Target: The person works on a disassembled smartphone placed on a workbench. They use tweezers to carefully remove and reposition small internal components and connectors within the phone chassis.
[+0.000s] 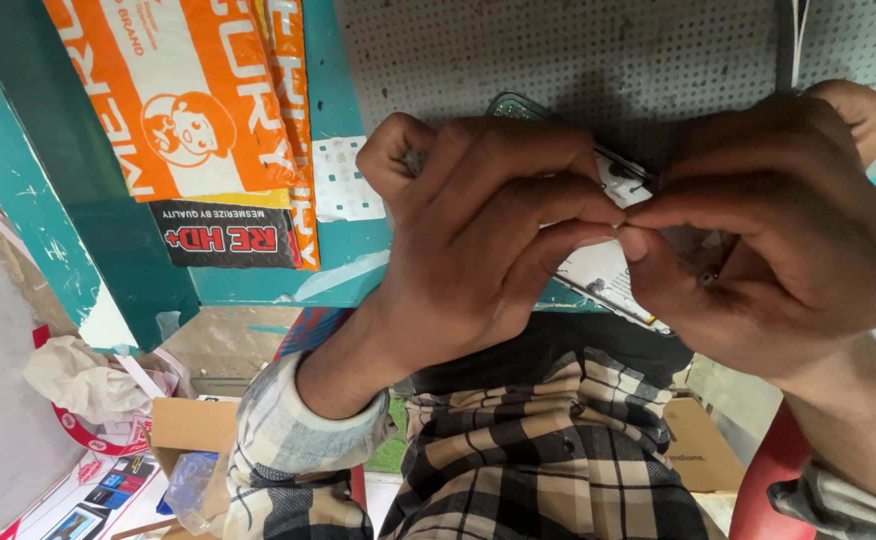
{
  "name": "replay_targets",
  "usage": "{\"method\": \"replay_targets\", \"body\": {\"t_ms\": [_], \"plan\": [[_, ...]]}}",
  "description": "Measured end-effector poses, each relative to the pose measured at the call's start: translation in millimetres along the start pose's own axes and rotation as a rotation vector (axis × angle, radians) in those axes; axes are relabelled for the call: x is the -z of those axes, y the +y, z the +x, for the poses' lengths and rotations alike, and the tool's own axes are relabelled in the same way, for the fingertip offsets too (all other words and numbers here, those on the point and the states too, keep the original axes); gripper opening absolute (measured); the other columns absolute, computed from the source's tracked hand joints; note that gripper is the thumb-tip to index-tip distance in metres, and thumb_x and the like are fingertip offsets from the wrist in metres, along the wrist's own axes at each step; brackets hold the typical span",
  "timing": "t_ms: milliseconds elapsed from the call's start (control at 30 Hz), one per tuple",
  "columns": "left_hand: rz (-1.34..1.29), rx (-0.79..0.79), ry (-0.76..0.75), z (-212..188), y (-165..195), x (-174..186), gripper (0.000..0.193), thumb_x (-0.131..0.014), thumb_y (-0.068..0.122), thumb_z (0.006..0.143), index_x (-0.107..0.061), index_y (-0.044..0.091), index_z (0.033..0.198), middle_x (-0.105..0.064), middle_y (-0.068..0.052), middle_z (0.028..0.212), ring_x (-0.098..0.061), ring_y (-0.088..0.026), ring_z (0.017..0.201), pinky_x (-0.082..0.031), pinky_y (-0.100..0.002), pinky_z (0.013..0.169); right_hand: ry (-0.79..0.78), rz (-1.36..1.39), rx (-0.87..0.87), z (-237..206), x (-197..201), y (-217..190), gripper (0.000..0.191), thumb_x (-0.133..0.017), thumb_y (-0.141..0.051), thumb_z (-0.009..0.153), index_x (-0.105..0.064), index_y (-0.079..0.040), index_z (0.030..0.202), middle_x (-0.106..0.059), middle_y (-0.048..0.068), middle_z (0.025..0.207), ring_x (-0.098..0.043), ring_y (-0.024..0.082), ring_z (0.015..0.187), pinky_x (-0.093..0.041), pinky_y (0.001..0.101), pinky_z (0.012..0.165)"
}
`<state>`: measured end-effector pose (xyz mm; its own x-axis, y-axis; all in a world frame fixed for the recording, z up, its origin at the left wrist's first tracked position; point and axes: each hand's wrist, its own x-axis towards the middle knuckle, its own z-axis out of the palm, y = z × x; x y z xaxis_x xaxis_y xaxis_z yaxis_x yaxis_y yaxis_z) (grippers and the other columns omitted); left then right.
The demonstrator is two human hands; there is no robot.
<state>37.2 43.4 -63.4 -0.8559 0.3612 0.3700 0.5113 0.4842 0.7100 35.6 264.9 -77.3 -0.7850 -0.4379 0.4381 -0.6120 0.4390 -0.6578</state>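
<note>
Fingers [598,212] of the left hand [478,230] and right hand [768,230] pinch together on a thin strip at the frame's centre. Beneath them lies a flat phone panel [603,275], white-backed, dark-edged, mostly hidden, over the grey perforated surface [558,50].

Both hands crowd the near edge of the teal tabletop [248,270]: the left hand [478,230] and right hand [788,230] meet fingertip to fingertip over a flat phone-like device [608,270], leaving no gap between them. To the left, a stack of orange packets [198,100] and a black packet [228,238] block the tabletop. Beyond the hands, the grey perforated mat [558,60] lies open. A narrow bare strip of teal runs between the packets and the left hand.
</note>
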Motion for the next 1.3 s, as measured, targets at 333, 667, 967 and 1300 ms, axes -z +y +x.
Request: {"method": "replay_targets", "body": {"t_ms": [333, 667, 967, 1300], "plan": [[-0.018, 0.099, -0.019, -2.9, -0.4, 4.0, 0.019, -0.078, 0.019, 0.097, -0.072, 0.013, 0.114, -0.067, 0.001, 0.119, -0.060, -0.016, 0.101, -0.027, -0.036, 0.092, -0.009, -0.039, -0.064, 4.3, 2.7, -9.1, 0.015, -0.082, 0.001, 0.079, -0.072, 0.005, 0.089, -0.068, 0.017, 0.084, -0.065, 0.028, 0.081, -0.042, 0.0335, 0.076], [-0.050, 0.215, 0.091, -9.7, -1.0, 1.6, 0.018, -0.068, 0.008, 0.108, -0.066, 0.010, 0.125, -0.066, 0.000, 0.122, -0.062, -0.015, 0.106, -0.036, -0.031, 0.101, -0.045, -0.101, -0.190, 3.7, 3.8, -20.7, 0.016, -0.084, 0.003, 0.090, -0.074, 0.005, 0.103, -0.071, 0.016, 0.099, -0.065, 0.023, 0.086, -0.041, 0.0278, 0.082], [-0.119, 0.207, 0.156, -17.6, -7.4, -4.8, 0.017, -0.064, 0.012, 0.114, -0.060, 0.012, 0.130, -0.062, 0.000, 0.130, -0.060, -0.016, 0.115, -0.039, -0.030, 0.098, -0.061, -0.193, -0.278, 6.2, 4.0, -32.8, 0.012, -0.084, 0.001, 0.099, -0.074, 0.002, 0.105, -0.073, 0.008, 0.102, -0.064, 0.018, 0.090, -0.039, 0.0268, 0.086], [-0.180, 0.203, 0.214, -20.1, -9.9, -6.2, 0.015, -0.062, 0.017, 0.115, -0.060, 0.012, 0.129, -0.062, -0.001, 0.129, -0.061, -0.019, 0.117, -0.043, -0.032, 0.100, -0.087, -0.317, -0.247, 6.4, -1.7, -31.9, 0.011, -0.081, -0.010, 0.099, -0.076, -0.008, 0.109, -0.072, 0.000, 0.106, -0.059, 0.014, 0.094, -0.034, 0.0267, 0.092]]}}
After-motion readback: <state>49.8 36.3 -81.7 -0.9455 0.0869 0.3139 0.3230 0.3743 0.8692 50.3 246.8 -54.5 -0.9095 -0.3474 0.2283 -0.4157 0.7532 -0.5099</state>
